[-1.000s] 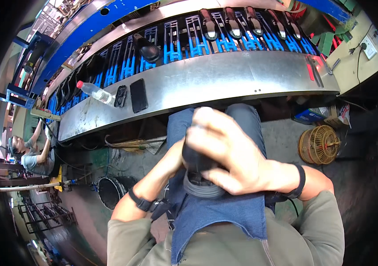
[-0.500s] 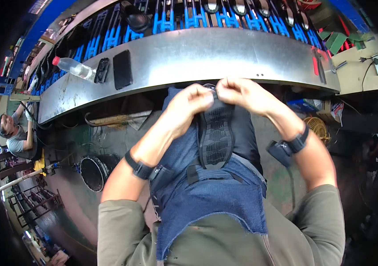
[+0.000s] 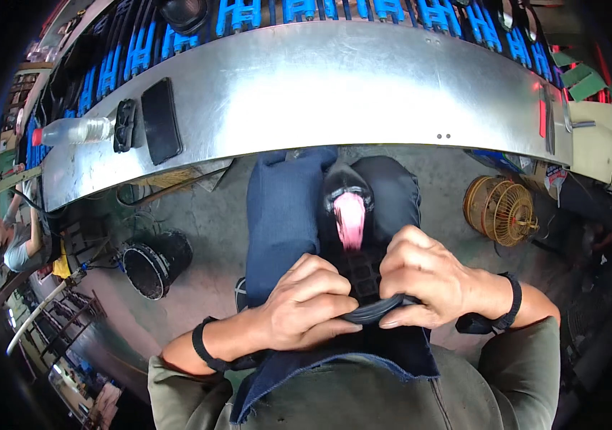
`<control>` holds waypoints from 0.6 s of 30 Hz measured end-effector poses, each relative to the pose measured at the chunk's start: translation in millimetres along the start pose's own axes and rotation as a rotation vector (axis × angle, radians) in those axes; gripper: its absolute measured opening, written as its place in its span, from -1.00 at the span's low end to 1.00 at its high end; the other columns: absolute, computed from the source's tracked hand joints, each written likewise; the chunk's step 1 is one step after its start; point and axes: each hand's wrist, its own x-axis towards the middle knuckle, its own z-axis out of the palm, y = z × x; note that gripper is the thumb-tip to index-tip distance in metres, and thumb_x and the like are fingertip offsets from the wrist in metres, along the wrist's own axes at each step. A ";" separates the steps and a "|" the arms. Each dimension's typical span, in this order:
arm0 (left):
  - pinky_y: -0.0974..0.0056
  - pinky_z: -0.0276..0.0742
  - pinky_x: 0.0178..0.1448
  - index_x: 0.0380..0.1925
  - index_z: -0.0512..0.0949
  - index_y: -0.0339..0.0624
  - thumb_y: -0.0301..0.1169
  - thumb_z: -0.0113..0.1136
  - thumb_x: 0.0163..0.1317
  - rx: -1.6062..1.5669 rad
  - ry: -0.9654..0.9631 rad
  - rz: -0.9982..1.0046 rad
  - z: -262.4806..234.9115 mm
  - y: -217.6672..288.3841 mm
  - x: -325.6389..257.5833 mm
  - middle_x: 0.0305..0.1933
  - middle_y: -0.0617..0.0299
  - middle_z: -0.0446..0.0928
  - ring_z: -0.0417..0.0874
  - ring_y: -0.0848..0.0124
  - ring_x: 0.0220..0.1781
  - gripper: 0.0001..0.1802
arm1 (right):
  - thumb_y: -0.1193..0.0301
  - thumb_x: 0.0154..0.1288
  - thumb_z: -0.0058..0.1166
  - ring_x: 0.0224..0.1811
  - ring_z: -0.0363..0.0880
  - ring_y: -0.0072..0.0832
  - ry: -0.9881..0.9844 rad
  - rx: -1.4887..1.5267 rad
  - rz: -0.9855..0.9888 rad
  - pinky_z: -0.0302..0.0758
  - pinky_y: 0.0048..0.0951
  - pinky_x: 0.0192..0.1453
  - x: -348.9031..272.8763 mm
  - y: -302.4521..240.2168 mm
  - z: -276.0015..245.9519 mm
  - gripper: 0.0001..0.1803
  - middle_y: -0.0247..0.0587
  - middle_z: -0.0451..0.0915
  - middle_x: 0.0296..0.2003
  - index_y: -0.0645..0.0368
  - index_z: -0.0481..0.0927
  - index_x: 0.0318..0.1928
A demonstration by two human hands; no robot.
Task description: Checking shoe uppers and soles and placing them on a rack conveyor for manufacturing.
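A black shoe (image 3: 347, 181) lies lengthwise between my thighs, its rounded far end shiny, with a bare pink patch (image 3: 349, 218) in its middle. Nearer to me is a black rubber shoe sole (image 3: 363, 276), a gridded face turned up and its near edge curled. My left hand (image 3: 309, 304) is closed on the left side of that edge, thumb toward the middle. Closed on the right side of the edge is my right hand (image 3: 428, 281), thumb underneath. How far the sole is joined to the shoe I cannot tell.
Ahead is a metal bench (image 3: 306, 93) holding a phone (image 3: 161, 120), a dark glasses-like item (image 3: 124, 125), a bottle (image 3: 76, 132) and red-handled pliers (image 3: 544, 118). Blue racks (image 3: 238, 14) stand behind. A black bucket (image 3: 146, 269) and a wicker basket (image 3: 499, 211) flank me; a person (image 3: 19, 240) works far left.
Both hands have moved from the far end of the sole to its near end. Before, the treaded underside faced up; now the gridded face and the shoe's pink patch show.
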 end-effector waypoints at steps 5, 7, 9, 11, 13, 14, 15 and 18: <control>0.23 0.49 -0.17 -0.16 0.54 -0.34 -0.47 0.45 0.18 -0.314 0.303 -0.399 -12.4 -23.2 30.6 -0.23 0.05 0.53 0.53 0.27 -0.27 -0.69 | 0.36 0.19 0.42 -0.22 0.53 -0.11 0.151 0.131 0.411 0.50 -0.18 -0.18 30.1 22.1 -10.9 -0.55 -0.05 0.47 -0.21 0.21 0.42 -0.06; 0.28 0.47 -0.15 -0.16 0.55 -0.33 -0.51 0.39 0.24 -0.351 0.299 -0.505 -14.3 -31.2 35.5 -0.24 0.10 0.53 0.49 0.35 -0.28 -0.76 | 0.36 0.21 0.41 -0.22 0.54 -0.11 0.141 0.116 0.482 0.51 -0.17 -0.19 35.1 32.2 -10.5 -0.55 -0.04 0.47 -0.21 0.21 0.41 -0.06; 0.25 0.48 -0.14 -0.14 0.55 -0.34 -0.49 0.40 0.23 -0.331 0.272 -0.533 -17.9 -37.0 39.7 -0.23 0.09 0.54 0.52 0.32 -0.26 -0.74 | 0.37 0.22 0.41 -0.22 0.54 -0.11 0.160 0.093 0.550 0.52 -0.17 -0.19 36.5 36.6 -9.4 -0.56 -0.04 0.45 -0.21 0.20 0.40 -0.06; 0.22 0.49 -0.13 -0.13 0.55 -0.34 -0.48 0.41 0.23 -0.311 0.245 -0.553 -24.3 -38.9 44.8 -0.22 0.07 0.55 0.55 0.28 -0.24 -0.71 | 0.36 0.21 0.42 -0.23 0.54 -0.12 0.156 0.091 0.587 0.54 -0.18 -0.19 36.9 37.5 -9.0 -0.54 -0.04 0.44 -0.19 0.19 0.40 -0.05; 0.15 0.55 -0.02 -0.09 0.55 -0.36 -0.46 0.41 0.21 0.088 0.098 -0.419 -32.3 -37.6 51.2 -0.16 0.00 0.57 0.63 0.16 -0.11 -0.68 | 0.34 0.21 0.43 -0.23 0.54 -0.13 0.153 0.087 0.617 0.55 -0.18 -0.19 37.8 37.4 -8.6 -0.53 -0.04 0.43 -0.18 0.18 0.40 -0.05; 0.15 0.55 -0.02 -0.09 0.55 -0.36 -0.46 0.41 0.21 0.089 0.101 -0.414 -33.1 -39.7 53.1 -0.16 0.00 0.57 0.63 0.16 -0.11 -0.68 | 0.35 0.20 0.43 -0.22 0.55 -0.18 0.211 0.018 0.626 0.55 -0.21 -0.18 38.9 37.3 -8.5 -0.52 -0.07 0.42 -0.15 0.19 0.40 -0.04; 0.13 0.55 0.05 -0.09 0.56 -0.36 -0.45 0.40 0.21 0.087 0.147 -0.377 -34.8 -40.7 56.0 -0.11 -0.03 0.59 0.64 0.10 -0.03 -0.68 | 0.36 0.19 0.44 -0.21 0.55 -0.23 0.272 -0.052 0.628 0.56 -0.23 -0.16 40.4 35.1 -8.2 -0.52 -0.10 0.41 -0.13 0.19 0.40 -0.03; 0.09 0.54 0.17 -0.12 0.61 -0.33 -0.44 0.39 0.20 -0.278 0.178 -0.450 -40.5 -51.6 49.0 0.08 -0.07 0.62 0.64 0.04 0.08 -0.72 | 0.42 0.17 0.44 -0.11 0.54 -0.36 0.406 0.292 0.699 0.56 -0.29 -0.05 38.0 38.7 8.3 -0.52 -0.19 0.41 -0.08 0.21 0.42 -0.01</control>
